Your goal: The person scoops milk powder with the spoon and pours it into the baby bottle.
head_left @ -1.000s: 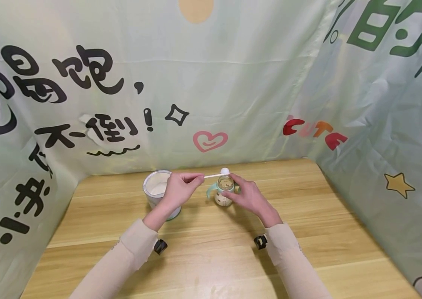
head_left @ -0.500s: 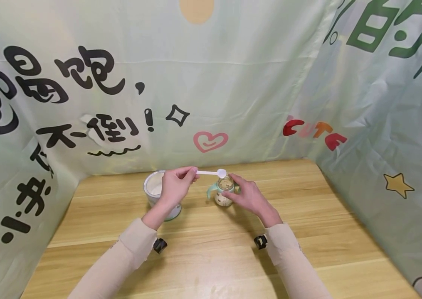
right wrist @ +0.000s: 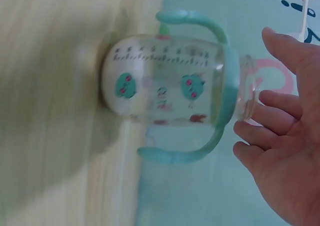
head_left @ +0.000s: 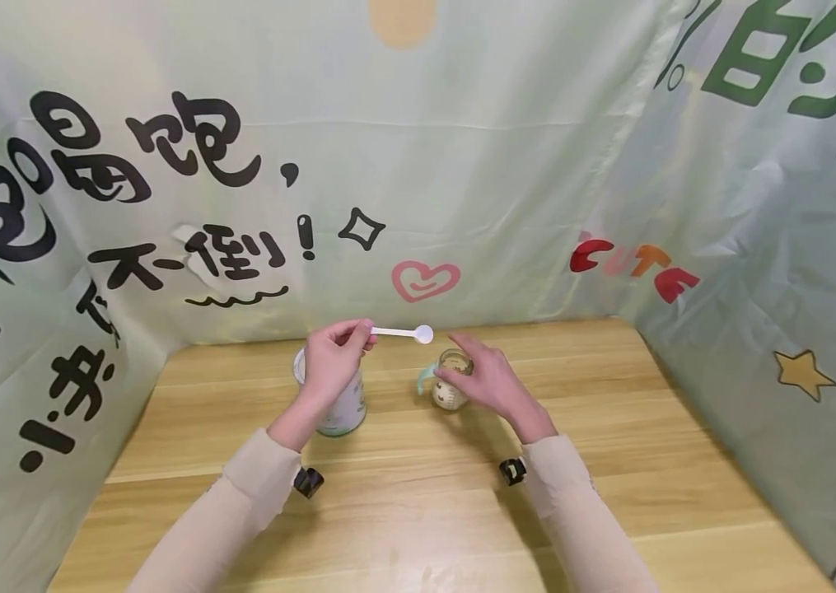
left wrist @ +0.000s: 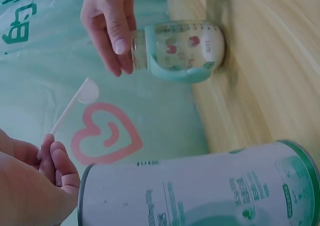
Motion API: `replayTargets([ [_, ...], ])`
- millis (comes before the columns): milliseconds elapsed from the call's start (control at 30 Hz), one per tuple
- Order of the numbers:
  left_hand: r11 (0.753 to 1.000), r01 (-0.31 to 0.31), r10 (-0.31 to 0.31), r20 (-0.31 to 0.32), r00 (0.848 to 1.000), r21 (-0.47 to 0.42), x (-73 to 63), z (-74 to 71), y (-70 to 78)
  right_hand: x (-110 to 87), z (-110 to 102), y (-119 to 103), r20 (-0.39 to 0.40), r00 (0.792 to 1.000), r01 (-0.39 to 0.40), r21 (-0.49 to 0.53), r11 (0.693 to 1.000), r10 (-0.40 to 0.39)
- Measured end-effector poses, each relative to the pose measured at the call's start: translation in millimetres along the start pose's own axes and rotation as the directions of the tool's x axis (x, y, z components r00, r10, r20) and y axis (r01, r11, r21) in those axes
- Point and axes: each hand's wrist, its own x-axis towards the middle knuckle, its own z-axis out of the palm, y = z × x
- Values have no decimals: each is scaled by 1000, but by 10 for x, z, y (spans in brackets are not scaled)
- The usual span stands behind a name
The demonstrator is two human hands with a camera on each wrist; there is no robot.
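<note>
In the head view my left hand (head_left: 333, 362) pinches the handle of a white measuring scoop (head_left: 423, 334), held level in the air to the left of the baby bottle. The baby bottle (right wrist: 165, 80) stands upright and uncapped, with mint-green handles, a printed scale and white powder at its bottom. Beside its neck is my right hand (head_left: 492, 379), thumb and fingers spread; in the right wrist view the fingertips (right wrist: 248, 133) are close to the rim, and whether they touch it I cannot tell. Partly behind my left hand stands a milk powder can (left wrist: 200, 186), its top mostly hidden.
Everything stands on a wooden table (head_left: 403, 511). A pale printed cloth (head_left: 492, 165) hangs behind and along both sides of it. Each wrist wears a small black device, such as the one by the left cuff (head_left: 309, 482).
My left hand has drawn the scoop from above the bottle's mouth leftward, towards the can. My right hand has loosened from the bottle's neck. The head view has shifted slightly.
</note>
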Motion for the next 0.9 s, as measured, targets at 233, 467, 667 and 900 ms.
replayTargets([
  [233, 999, 31, -32, -46, 998, -16, 1, -180, 44, 101, 23, -149, 22, 999, 30, 31, 999, -31],
  [467, 997, 77, -75, -80, 994, 22, -1, -392, 41, 187, 95, -298, 23, 997, 73, 37, 997, -74],
  [667, 994, 111, -109, -119, 987, 14, -1, -548, 20, 257, 181, -438, 60, 995, 81, 44, 996, -84],
  [900, 992, 124, -120, -157, 980, 14, -13, -711, -34, 315, 283, -564, 81, 991, 107, 11, 994, -108],
])
